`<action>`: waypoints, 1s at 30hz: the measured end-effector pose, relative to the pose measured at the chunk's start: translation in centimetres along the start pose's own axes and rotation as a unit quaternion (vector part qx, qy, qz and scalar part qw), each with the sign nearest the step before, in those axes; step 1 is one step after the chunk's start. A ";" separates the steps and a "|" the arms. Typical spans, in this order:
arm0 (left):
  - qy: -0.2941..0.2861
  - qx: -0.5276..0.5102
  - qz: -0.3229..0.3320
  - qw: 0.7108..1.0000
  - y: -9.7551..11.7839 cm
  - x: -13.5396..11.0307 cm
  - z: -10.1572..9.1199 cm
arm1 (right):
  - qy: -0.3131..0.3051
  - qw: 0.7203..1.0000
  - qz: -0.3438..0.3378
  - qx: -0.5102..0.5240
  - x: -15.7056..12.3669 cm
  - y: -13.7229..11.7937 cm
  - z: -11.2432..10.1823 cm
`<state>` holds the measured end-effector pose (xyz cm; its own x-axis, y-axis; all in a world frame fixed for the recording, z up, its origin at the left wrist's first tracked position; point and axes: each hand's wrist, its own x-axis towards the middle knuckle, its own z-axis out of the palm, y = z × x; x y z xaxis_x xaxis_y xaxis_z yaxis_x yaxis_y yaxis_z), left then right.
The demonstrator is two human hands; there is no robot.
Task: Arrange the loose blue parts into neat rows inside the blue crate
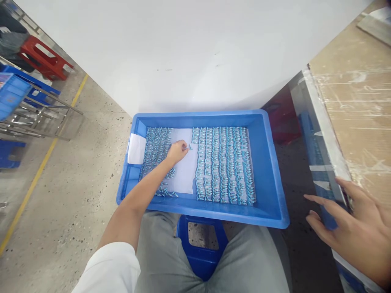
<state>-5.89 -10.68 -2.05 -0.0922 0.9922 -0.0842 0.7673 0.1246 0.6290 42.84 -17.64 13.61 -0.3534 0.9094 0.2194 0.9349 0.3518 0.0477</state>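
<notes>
A blue plastic tray (275, 179) lies across my lap, lined with white paper (185, 173). On its right side, small blue-and-clear pieces (224, 165) stand in neat columns; denser, less even rows of similar pieces (157, 148) fill the left side. My left hand (178, 151) reaches over the bare strip of paper between them, thumb and fingers pinched at one small blue piece (191, 147). The pieces are too small to tell their exact kind. Off to the right, my right hand (357, 226) holds nothing, its fingers spread beside the edge of a cardboard-topped table.
A white panel (189, 57) rises behind the tray. The cardboard-topped table (360, 110) stands on the right. A blue stool (201, 252) shows between my knees. At left are a red stool (45, 59), metal-framed racks and a yellow floor line (39, 171).
</notes>
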 end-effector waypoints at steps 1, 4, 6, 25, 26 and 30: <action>0.006 0.003 -0.007 1.000 0.1 -0.1 0.1 | 0.001 1.000 -0.008 -0.002 0.0 0.0 0.0; 0.028 0.024 -0.036 0.999 0.9 -0.3 0.5 | 0.007 1.000 -0.019 0.002 0.1 0.0 0.1; 0.036 0.037 -0.060 0.997 1.5 -0.3 0.8 | 0.008 1.000 -0.013 0.008 0.0 0.1 0.2; 0.045 -0.044 -0.024 0.998 1.6 1.3 2.3 | 0.018 0.999 -0.034 -0.012 0.1 0.0 -0.1; 0.050 -0.051 -0.027 0.997 1.6 1.4 2.5 | 0.017 0.999 -0.031 -0.011 0.1 0.0 -0.2; 0.068 -0.070 -0.036 0.995 1.6 1.9 3.0 | 0.014 1.000 -0.025 -0.006 0.0 0.0 -0.2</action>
<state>-2.93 -8.65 -3.48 -0.2350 0.9714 -0.0338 0.6605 0.1851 0.7277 42.82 -17.70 13.81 -0.3990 0.8841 0.2432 0.9164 0.3938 0.0716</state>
